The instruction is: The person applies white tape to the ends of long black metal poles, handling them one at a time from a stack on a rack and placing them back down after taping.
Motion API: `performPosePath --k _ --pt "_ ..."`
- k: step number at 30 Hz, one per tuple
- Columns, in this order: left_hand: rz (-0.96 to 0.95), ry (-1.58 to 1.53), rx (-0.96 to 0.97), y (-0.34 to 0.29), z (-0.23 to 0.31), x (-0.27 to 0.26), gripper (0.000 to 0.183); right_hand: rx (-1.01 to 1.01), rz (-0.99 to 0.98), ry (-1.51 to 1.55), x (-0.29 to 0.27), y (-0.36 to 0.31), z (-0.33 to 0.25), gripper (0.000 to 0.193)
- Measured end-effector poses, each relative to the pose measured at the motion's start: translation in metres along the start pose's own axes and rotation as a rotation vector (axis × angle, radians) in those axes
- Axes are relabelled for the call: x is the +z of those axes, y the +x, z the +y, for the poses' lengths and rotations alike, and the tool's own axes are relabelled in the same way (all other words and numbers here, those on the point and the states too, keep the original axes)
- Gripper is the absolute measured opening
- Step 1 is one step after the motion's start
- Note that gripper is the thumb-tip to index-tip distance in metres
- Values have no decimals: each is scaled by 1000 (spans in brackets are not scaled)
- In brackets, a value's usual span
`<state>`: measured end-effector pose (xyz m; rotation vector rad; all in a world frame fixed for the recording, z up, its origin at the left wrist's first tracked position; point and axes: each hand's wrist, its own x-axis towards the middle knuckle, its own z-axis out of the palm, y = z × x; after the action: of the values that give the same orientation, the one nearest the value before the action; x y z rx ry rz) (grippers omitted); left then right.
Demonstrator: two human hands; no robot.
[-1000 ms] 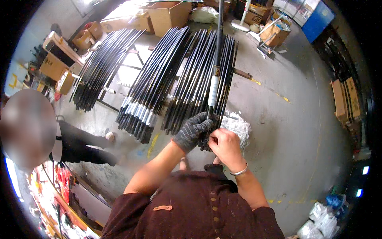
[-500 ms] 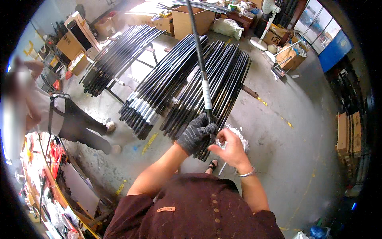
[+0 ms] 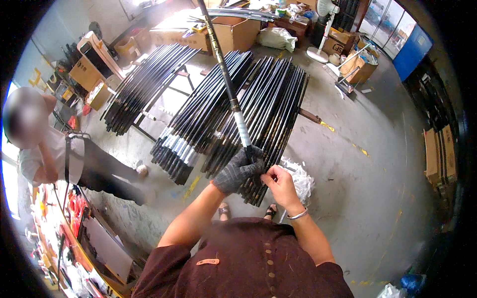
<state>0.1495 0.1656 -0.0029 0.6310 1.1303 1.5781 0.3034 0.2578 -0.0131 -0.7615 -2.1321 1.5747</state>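
Observation:
My left hand (image 3: pixel 234 173), in a dark grey knitted glove, is wrapped round the lower part of a long black fishing rod (image 3: pixel 226 74) with gold markings. The rod tilts up and away to the left; above my glove it carries a white band (image 3: pixel 241 126). Bare and wearing a bracelet, my right hand (image 3: pixel 281 187) is closed in a pinch just right of the glove. What sits between its fingertips is too small to make out. Beneath and beyond lie bundles of similar black rods (image 3: pixel 271 104), with another bundle (image 3: pixel 203 99) beside them whose near ends have white bands.
A third rod bundle (image 3: pixel 149 82) rests on a metal stand farther left. White scraps (image 3: pixel 300 184) are heaped on the floor to the right. Another person (image 3: pixel 74 159) stands at left near a cluttered table (image 3: pixel 82 238). Cardboard boxes (image 3: pixel 233 35) and a white fan (image 3: pixel 325 30) stand at the back.
The held rod's upper end has swung left, and my left hand is slightly lower and more to the left. My right hand's fingers have drawn together into a pinch. The view has shifted.

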Motion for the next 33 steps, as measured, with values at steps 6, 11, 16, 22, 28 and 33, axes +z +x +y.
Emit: performPosePath --k 6,11,16,22,28,33 --pt "-83 -115 -2 -5 18 -2 45 -20 236 -123 -3 6 26 25" --pt "-94 20 -20 -10 17 -8 47 -108 285 -270 -1 11 33 28" --pt "-202 -81 -100 -17 25 -10 56 -92 343 -403 -8 25 49 27" --pt "-198 -59 -19 -19 20 -5 56 -71 443 -537 -31 37 73 21" --pt "-181 -17 -19 -19 24 1 55 -14 533 -620 -62 38 89 24" --pt "-139 -21 -46 -16 19 2 60 49 560 -636 -76 24 103 23"
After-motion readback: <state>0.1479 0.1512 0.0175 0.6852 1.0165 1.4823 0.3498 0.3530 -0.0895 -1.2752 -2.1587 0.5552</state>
